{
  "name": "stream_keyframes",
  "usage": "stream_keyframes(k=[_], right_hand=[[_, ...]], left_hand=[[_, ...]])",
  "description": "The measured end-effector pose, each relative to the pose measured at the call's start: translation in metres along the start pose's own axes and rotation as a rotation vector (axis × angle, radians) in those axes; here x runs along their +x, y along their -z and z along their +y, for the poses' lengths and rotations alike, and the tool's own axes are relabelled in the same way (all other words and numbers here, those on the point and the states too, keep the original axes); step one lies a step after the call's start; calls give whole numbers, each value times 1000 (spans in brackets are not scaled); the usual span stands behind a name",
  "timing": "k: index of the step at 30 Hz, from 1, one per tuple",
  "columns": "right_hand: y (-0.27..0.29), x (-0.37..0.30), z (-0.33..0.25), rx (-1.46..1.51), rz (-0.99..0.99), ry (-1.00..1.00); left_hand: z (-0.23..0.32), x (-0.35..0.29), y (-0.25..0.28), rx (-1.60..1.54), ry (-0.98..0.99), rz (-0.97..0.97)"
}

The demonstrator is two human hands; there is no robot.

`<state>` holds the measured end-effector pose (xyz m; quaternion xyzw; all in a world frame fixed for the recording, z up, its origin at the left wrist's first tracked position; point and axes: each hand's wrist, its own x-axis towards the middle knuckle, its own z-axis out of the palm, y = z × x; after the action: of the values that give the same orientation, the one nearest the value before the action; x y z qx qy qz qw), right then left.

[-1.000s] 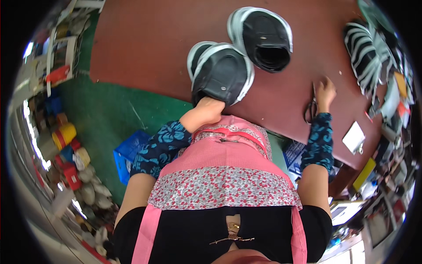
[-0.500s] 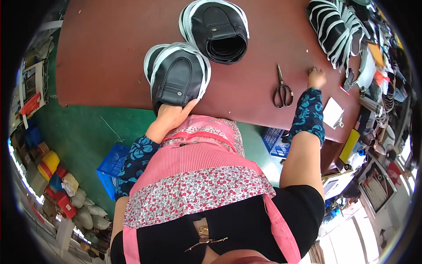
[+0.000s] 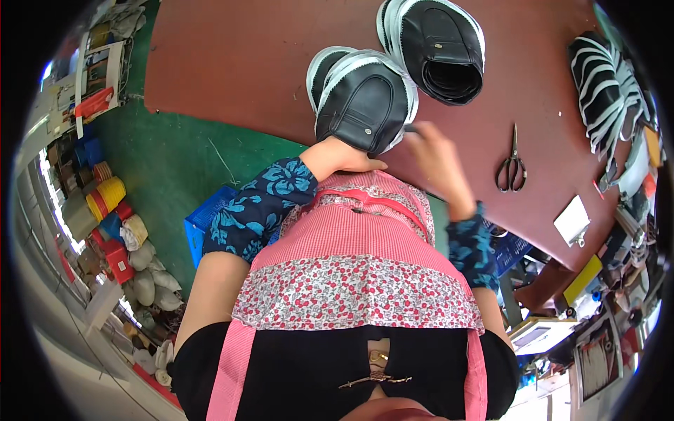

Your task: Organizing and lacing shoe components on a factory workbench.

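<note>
Near the table's front edge lies a black shoe upper (image 3: 366, 105) with a white zigzag-edged lining. My left hand (image 3: 344, 156) grips its near end; the fingers are tucked underneath, and the thumb lies outside. Another upper shows beneath it on the left. My right hand (image 3: 441, 160), smeared by motion, is at the upper's right edge. Its fingers are closed on a small dark tool (image 3: 410, 129), whose kind I cannot make out. Farther back stands a stack of similar black uppers (image 3: 444, 42), nested together.
Black-handled scissors (image 3: 512, 168) lie on the red-brown table (image 3: 267, 63), right of my hands. Beyond them are a striped bundle of black and white uppers (image 3: 602, 91) and a white card with a clip (image 3: 572, 220). A blue basket (image 3: 199, 223) stands on the floor at left.
My right hand has come from the table's right side to the upper, bringing the small dark tool. My left hand still holds the upper. The whole view has shifted, so things appear farther right.
</note>
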<state>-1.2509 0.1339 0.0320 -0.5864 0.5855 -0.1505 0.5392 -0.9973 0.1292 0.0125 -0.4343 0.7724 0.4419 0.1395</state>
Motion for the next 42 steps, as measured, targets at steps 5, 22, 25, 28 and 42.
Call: stream_keyframes(k=[5,22,25,28,42], right_hand=[[-102,25,-69,-431,180,393],[-75,35,-84,-224,222,30],[-87,43,-63,-303,170,47],[-60,32,-36,-401,205,-158],[-103,15,-7,77,264,30]], left_hand=[[-108,37,-79,-243,-457,-33],[-56,22,16,-316,-231,-195],[-65,35,4,-160,-174,-321],[-39,21,41,-339,49,-248],[-39,37,67,-312,-56,-488]])
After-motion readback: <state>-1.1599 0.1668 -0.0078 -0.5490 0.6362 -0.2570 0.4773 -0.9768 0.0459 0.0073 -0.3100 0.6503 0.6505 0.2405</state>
